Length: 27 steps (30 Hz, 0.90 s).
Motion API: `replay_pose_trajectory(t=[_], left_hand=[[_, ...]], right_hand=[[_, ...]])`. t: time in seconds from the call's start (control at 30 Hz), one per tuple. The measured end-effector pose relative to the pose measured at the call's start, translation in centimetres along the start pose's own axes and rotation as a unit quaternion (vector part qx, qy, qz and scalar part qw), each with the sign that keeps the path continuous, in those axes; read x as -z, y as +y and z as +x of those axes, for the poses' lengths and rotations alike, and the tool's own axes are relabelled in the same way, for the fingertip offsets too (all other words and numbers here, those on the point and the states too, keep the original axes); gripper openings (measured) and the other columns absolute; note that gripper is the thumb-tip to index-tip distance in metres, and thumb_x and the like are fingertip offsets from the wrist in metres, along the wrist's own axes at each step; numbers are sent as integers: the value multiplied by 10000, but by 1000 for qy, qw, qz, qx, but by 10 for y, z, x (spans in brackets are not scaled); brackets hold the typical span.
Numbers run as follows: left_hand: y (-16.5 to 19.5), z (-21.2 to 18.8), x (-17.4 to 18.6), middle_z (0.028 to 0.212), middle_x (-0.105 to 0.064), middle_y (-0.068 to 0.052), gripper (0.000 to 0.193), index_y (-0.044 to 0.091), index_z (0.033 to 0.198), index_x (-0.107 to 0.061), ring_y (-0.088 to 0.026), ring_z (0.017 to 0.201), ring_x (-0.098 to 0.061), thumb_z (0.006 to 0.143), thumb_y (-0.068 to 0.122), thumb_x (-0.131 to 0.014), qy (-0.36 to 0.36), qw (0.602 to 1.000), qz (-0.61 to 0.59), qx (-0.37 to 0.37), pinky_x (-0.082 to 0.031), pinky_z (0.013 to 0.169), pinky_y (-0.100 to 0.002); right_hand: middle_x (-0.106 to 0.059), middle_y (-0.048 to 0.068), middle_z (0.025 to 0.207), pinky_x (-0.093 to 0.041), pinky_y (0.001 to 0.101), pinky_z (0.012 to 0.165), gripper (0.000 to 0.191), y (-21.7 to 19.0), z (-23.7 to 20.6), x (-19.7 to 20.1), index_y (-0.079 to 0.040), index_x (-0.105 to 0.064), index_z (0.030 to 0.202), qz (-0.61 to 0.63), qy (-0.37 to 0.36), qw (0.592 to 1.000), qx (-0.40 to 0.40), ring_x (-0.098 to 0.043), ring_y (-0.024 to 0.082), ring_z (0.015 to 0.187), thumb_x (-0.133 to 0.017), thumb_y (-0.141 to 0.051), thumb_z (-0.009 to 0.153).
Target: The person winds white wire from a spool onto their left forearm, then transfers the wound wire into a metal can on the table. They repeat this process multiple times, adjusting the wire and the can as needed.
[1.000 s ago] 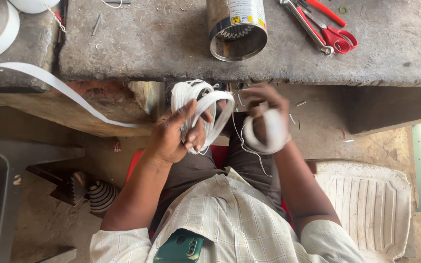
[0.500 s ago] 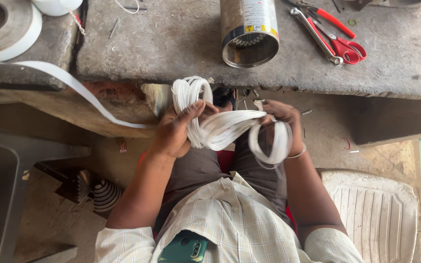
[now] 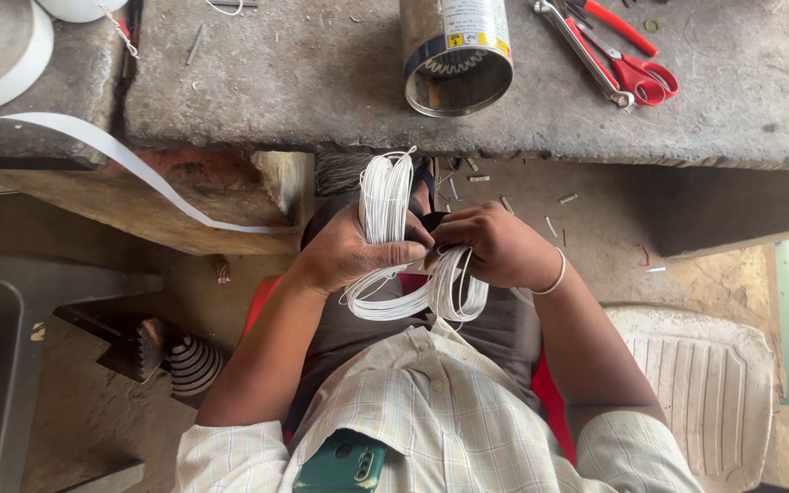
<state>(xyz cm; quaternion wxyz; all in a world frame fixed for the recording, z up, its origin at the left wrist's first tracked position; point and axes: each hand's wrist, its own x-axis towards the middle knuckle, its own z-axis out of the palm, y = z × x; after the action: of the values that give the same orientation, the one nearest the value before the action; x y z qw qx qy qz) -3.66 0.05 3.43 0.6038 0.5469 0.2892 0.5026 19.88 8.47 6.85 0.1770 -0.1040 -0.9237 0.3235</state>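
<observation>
Below the counter (image 3: 321, 100) edge, over the lap, the white wire coil (image 3: 385, 196) now stands folded and bunched. Left hand (image 3: 349, 251) clenches its middle; right hand (image 3: 495, 246), drawn close since earlier, pinches the lower loops. Coil is gathered.

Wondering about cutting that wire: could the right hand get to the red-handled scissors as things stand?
Probably not at once: the right hand grips the white wire coil with the left hand. The red-handled scissors lie unblocked on the workbench.
</observation>
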Motion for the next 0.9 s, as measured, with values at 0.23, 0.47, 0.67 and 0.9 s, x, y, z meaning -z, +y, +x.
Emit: replay_pose_trajectory(t=[0.23, 0.47, 0.67, 0.9], left_hand=[[-4, 4, -5, 957, -738, -73, 277, 0, 958, -764, -162, 921, -700, 762, 130, -911, 36, 997, -23, 67, -563, 880, -303], [-8, 3, -4, 941, -737, -46, 276, 5, 979, -746, -137, 902, -695, 775, 117, -894, 64, 997, -9, 38, -561, 866, -289], [-7, 1, -5, 1030, -690, -26, 178, 16, 939, -735, -117, 928, -669, 834, 95, -855, 77, 994, 57, -52, -569, 846, -274], [4, 0, 8, 942, -712, -77, 182, 9, 976, -696, -131, 820, -680, 854, 64, -819, 167, 979, 15, -119, -580, 756, -278]], right_hand=[[-750, 113, 860, -588, 363, 697, 272, -14, 6, 8, -44, -762, 1004, -24, 39, 997, -56, -743, 290, 772, -822, -68, 739], [-757, 106, 855, -583, 352, 677, 234, -16, 8, 8, -68, -764, 966, -56, 71, 994, -68, -742, 282, 758, -842, -102, 749], [-761, 85, 833, -585, 309, 673, 194, -9, 2, 8, -46, -756, 939, -2, 95, 990, -100, -753, 199, 733, -842, -92, 771], [-677, -3, 861, -483, 228, 699, 156, 20, -19, 3, 40, -730, 1019, 142, 276, 938, -155, -570, 47, 787, -803, -76, 945]])
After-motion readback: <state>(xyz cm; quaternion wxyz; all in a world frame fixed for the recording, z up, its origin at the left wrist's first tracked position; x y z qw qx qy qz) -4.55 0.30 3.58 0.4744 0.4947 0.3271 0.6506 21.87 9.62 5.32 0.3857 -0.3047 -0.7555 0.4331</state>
